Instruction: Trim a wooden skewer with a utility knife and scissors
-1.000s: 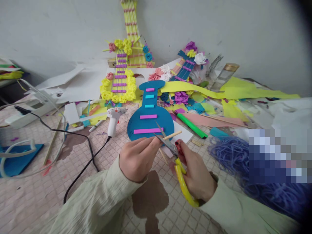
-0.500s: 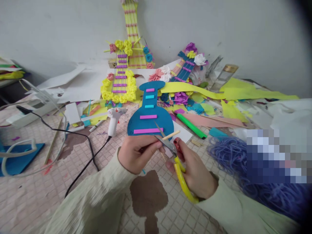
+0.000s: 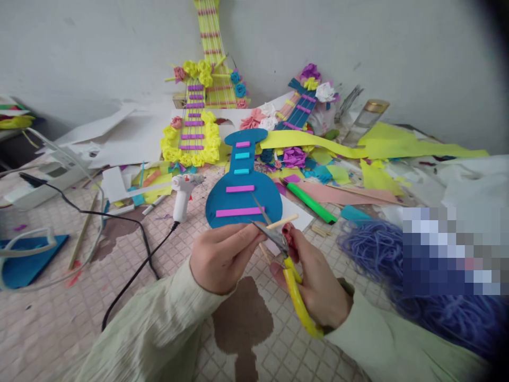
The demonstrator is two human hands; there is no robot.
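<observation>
Yellow-handled scissors (image 3: 298,302) are held in my right hand (image 3: 318,281), their blades parted and pointing up and left. A thin wooden stick (image 3: 283,221) lies between the blades, its free end sticking out to the right. My left hand (image 3: 220,257) pinches the stick's other end, which the fingers hide. Just beyond both hands lies a blue guitar-shaped cutout (image 3: 243,200) with pink and light-blue strips across it. A red item (image 3: 289,236) shows by my right fingers, too small to make out.
A white glue gun (image 3: 182,197) with a black cord stands left of the cutout. Blue yarn (image 3: 369,249) is heaped at the right. A green marker (image 3: 310,202), paper scraps and decorated yellow guitar models (image 3: 193,119) are behind. A glass jar (image 3: 368,119) leans at the back right.
The view has shifted slightly. The hands, stick and scissors keep nearly the same pose, with the blades still parted around the stick.
</observation>
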